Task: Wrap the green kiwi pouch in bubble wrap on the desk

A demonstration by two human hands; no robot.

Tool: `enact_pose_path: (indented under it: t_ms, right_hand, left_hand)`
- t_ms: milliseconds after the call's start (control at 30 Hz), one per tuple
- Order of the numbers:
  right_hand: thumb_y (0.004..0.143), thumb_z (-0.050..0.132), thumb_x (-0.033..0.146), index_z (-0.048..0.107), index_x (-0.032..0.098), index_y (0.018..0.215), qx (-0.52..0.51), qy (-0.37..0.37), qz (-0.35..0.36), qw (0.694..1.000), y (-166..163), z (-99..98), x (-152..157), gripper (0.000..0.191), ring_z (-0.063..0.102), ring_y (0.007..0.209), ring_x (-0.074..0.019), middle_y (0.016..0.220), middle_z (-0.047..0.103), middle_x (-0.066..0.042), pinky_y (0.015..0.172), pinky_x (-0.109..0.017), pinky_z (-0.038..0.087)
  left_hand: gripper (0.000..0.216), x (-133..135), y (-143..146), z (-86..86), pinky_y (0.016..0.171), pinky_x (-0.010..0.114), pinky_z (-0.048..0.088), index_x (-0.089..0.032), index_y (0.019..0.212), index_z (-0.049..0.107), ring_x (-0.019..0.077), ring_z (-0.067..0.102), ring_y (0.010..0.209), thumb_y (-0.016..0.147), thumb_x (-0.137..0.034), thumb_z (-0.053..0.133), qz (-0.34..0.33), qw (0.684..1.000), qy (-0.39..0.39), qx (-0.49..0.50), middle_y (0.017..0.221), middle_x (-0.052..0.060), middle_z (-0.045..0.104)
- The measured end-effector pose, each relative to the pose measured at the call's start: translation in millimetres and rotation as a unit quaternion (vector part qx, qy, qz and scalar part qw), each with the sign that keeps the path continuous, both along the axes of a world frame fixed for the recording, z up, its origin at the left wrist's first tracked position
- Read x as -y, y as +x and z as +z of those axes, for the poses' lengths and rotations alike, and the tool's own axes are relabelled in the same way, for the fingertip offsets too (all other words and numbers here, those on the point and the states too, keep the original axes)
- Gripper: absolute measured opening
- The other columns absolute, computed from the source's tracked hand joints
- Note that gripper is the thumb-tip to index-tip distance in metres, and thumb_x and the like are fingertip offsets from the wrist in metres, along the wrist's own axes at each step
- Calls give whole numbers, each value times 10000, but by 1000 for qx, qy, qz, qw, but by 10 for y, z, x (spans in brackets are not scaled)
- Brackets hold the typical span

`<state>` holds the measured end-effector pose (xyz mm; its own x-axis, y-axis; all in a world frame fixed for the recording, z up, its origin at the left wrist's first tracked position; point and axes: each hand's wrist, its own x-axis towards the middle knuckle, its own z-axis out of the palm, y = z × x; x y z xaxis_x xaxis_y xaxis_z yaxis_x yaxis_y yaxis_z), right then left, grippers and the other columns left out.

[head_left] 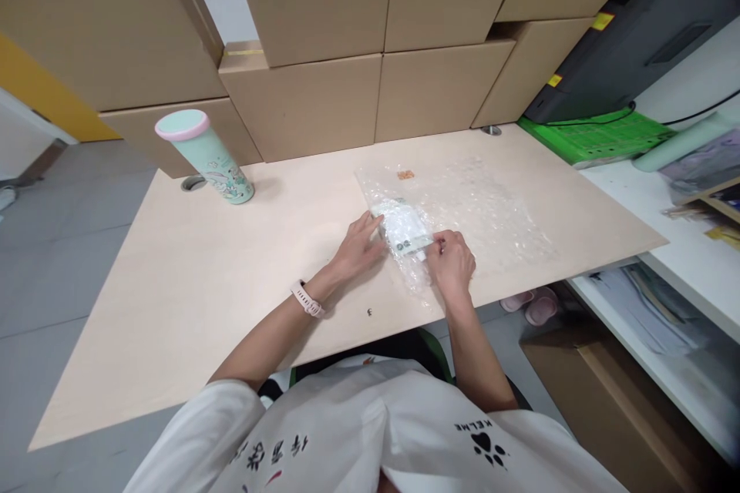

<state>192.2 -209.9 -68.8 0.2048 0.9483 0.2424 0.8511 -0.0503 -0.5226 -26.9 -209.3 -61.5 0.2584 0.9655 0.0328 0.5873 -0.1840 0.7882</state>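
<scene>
One flat, pale rectangular packet [405, 225]: my left hand [362, 243] spreads at nine o'clock, my right hand [452, 260] pinches its four-o'clock edge.

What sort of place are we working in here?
Probably a workroom or storeroom, perhaps used for packing: stacked cardboard boxes line the far edge of a pale table, and clear bubble wrap lies spread on it.

glossy, bumpy clear plastic wrap [491, 208], smooth wood-look tabletop [243, 269], matt cardboard boxes [324, 104], cloth shirt [347, 424]
</scene>
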Motion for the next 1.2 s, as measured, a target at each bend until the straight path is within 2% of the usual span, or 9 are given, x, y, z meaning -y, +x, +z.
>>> enact_pose_path:
  t_ms: [200,300,433,600,700,833,933,1033,1200]
  right_hand:
    - [929,403,239,591,138,1239,-2,53,8,999,-14,42,16,376,566,1017,-317,1146,643,-176,818,-426,436]
    - [1000,364,265,625,156,1208,42,132,81,987,-69,32,29,351,511,1143,-317,1277,608,-175,942,-458,403]
    - [1014,417,444,628,147,1230,59,81,188,977,-118,8,57,424,515,1160,-324,1276,625,-175,995,-473,401]
    - [843,591,681,406,154,1495,75,-11,234,969,-132,9,141,858,415,1303,-443,1501,445,-231,1014,-606,388]
    - [873,586,515,343,158,1533,85,-20,254,963,-130,52,178,789,426,1304,-450,1518,434,-229,1018,-631,384]
    - [895,462,271,342,127,1532,-6,-41,268,962,-109,188,223,664,559,1185,-382,1386,579,-201,1004,-566,437]
    - [932,464,322,412,227,1497,-188,-99,289,933,-104,264,261,575,634,1099,-313,1278,665,-116,966,-493,493]
    - [924,523,388,566,269,1349,-380,-167,296,860,-140,256,274,444,654,1085,-264,1196,709,-47,934,-418,527]
    - [885,601,432,632,235,1229,-494,-216,247,805,-185,156,263,397,679,1004,-243,1068,737,-44,852,-373,552]
  left_hand:
    - [672,23,130,3,1230,593,178,-182,1552,336,376,93,1558,984,-520,454,4,997,9,-81,1683,168,150]
    - [686,29,189,5,1236,573,168,-141,1557,319,384,81,1558,982,-485,464,10,993,12,-121,1680,197,132]
    - [671,2,208,-19,1238,561,162,-155,1543,351,373,103,1557,956,-432,518,22,993,13,-113,1669,178,203]
    - [592,-82,165,-34,1191,502,302,-210,1444,470,313,348,1473,892,-371,611,56,992,-25,109,1541,140,457]
    - [549,-97,158,28,1083,455,434,-225,1389,475,269,539,1310,881,-367,632,80,956,-64,274,1413,148,558]
    - [434,-24,205,206,1007,420,486,-240,1304,500,227,618,1160,897,-338,612,95,944,-11,316,1259,119,632]
    - [388,56,257,319,1028,425,476,-241,1295,526,237,584,1224,921,-327,574,83,960,93,252,1290,112,631]
    - [370,106,294,332,1134,492,373,-231,1291,578,274,486,1357,942,-351,546,36,977,189,92,1417,120,580]
    - [476,95,300,220,1217,645,1,-272,1440,498,314,244,1533,996,-445,487,-88,977,153,-117,1612,94,380]
